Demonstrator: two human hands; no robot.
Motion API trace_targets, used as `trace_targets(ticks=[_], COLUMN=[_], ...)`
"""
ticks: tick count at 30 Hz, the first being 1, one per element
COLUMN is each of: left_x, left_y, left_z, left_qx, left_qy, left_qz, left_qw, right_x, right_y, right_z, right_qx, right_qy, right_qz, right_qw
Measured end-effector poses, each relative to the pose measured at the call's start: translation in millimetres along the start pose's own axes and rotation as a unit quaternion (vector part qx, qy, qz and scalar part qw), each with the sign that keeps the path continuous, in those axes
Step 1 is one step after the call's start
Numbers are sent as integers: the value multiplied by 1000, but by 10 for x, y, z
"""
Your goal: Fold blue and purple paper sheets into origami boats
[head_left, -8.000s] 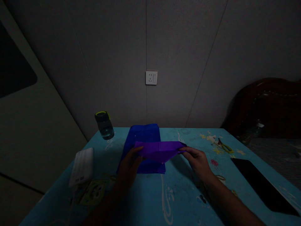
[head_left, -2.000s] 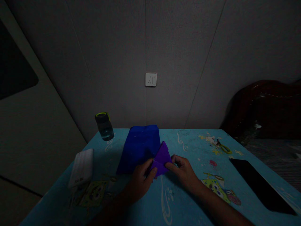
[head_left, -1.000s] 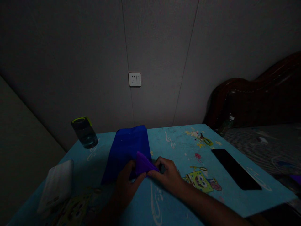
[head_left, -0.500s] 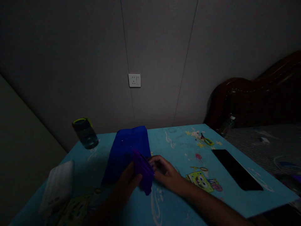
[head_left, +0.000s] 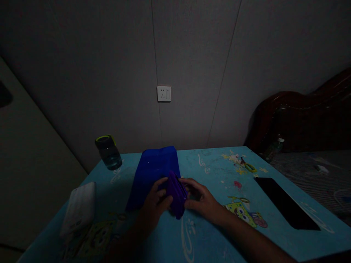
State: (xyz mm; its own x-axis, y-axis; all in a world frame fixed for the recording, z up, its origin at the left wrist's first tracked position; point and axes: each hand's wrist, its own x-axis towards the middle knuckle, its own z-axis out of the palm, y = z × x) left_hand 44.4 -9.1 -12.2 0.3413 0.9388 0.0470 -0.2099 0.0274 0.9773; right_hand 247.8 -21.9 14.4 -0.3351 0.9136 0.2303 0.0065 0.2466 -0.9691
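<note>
The person's left hand (head_left: 157, 201) grasps the left side of a folded purple paper (head_left: 175, 195), thumb on its near face. The right hand (head_left: 204, 200) grips the right side between thumb and fingers, where layered edges show. The paper is tilted, in front of the lower right part of a blue sheet (head_left: 156, 164) on the cartoon-print tablecloth (head_left: 211, 237); whether it touches the cloth cannot be told. A water bottle (head_left: 110, 155) and a white power bank (head_left: 80, 206) are at left; a flat black slab (head_left: 285, 202) lies at right.
</note>
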Motion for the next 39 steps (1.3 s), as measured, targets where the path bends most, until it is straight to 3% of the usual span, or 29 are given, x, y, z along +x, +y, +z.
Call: trace_targets(ticks=[6,9,13,18,24,28,31,34,39], left_x=[-49,-63,-71,-92,-129,-146,-140,-130,-141], left_y=[82,103,91,122,173,113,92,94,45], left_z=[46,41,23,60,123,140,138,123,81], left_qx=[119,221,318,323,311,225,207,252,325], left_qy=[-2,32,62,47,-30,-63,-61,-40,37], left_qz=[49,69,70,55,77,-15,-32,10,47], left_qw=[992,972,944,943,947,972,976,967,944], right_x=[27,37,33,0,-22,-15,-12,-13,-13], right_y=[49,44,41,51,14,-3,3,19,32], right_z=[-32,-34,-11,-9,-31,-1,20,29,37], right_qx=[-69,-95,-132,-152,-169,-160,-148,-150,-153], right_qy=[31,36,18,-13,-67,-80,-77,-76,-50], right_qz=[-27,-37,1,19,20,23,27,24,13], right_qw=[997,994,991,988,983,984,986,985,987])
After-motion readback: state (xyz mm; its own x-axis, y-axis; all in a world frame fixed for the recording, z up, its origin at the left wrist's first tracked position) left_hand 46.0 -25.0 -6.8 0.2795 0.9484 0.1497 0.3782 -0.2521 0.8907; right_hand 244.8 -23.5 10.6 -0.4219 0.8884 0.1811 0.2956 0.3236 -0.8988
